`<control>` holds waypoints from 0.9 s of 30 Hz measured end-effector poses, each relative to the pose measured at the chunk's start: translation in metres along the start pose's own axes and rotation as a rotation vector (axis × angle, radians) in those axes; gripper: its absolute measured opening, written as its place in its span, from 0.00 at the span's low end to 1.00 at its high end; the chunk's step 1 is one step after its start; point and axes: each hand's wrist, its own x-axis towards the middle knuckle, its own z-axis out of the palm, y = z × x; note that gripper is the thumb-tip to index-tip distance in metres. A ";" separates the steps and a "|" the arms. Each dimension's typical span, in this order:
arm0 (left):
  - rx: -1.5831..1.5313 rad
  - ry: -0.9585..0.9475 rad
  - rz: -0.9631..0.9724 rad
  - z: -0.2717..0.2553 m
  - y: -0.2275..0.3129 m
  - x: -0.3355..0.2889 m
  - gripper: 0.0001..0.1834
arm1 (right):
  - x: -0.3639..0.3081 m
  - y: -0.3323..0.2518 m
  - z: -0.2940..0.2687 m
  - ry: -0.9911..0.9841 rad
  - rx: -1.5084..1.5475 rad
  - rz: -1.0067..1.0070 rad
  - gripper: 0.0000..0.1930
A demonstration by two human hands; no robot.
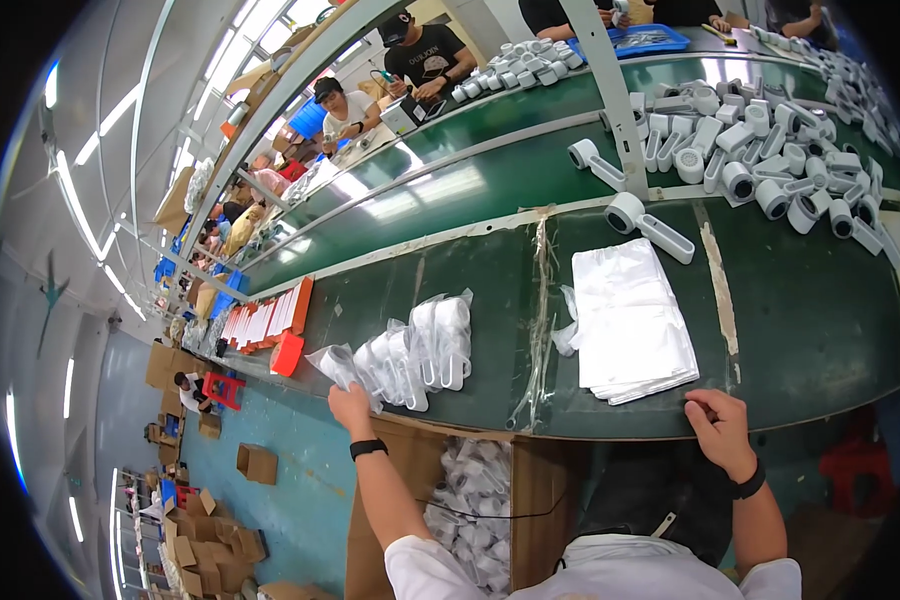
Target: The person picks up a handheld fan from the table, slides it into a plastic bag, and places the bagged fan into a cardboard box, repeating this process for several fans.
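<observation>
My left hand (pixel 350 408) grips the leftmost bagged white handheld part (pixel 333 364) at the near edge of the green table (pixel 810 330). A row of several more bagged parts (pixel 420 348) lies just right of it. My right hand (pixel 718 428) rests with curled fingers on the table edge, just below a stack of clear plastic bags (pixel 628 320), holding nothing I can see. One loose white handheld part (pixel 646 226) lies behind the stack. A big heap of the same parts (pixel 770 150) fills the far right of the table.
An open cardboard box (pixel 475 500) with bagged parts stands below the table between my arms. A metal post (pixel 615 100) rises behind the stack. Red trays with white pieces (pixel 268 322) lie at left. Other people (pixel 425 60) work across the belt. Cartons (pixel 210 545) litter the floor.
</observation>
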 end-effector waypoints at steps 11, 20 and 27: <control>0.051 -0.089 -0.073 0.016 -0.014 0.005 0.36 | -0.001 0.000 0.002 0.023 -0.018 -0.021 0.06; 0.149 -0.515 0.033 -0.004 0.059 -0.028 0.55 | -0.001 -0.001 0.001 0.033 -0.069 -0.076 0.05; 0.274 -0.551 0.024 0.015 0.059 -0.011 0.48 | -0.002 0.001 0.003 0.032 -0.068 -0.112 0.05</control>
